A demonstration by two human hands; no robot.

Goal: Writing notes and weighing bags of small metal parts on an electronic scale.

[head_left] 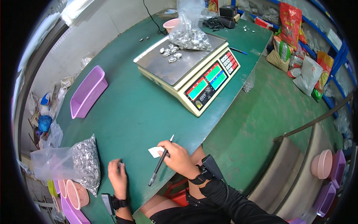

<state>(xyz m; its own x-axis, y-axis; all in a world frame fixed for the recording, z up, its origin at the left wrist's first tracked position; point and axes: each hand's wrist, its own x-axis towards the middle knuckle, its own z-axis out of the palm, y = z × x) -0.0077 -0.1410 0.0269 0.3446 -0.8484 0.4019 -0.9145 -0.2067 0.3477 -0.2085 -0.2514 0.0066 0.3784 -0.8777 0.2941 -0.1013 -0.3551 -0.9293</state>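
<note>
My right hand [179,158] is closed on a black pen [158,168], and a small white paper slip [156,151] is pinched in its fingers too. The pen slants over the green table, its pale end pointing away from me. Lower left, my left hand [118,177] rests by the table with curled fingers around a small grey metal piece [119,163], mostly hidden. Beside it lies a clear bag full of small silvery metal parts [85,164]. Farther off, a weighing scale [164,63] carries another clear bag of such parts [190,37] and several loose metal parts [171,51].
A purple tray [88,92] sits at the left on the green table [130,112]. A pink bowl [170,24], black cables [213,24] and a blue pen [238,50] are at the back. Stacked baskets [76,194] stand lower left; sacks [281,52] and blue shelving [337,56] lie right.
</note>
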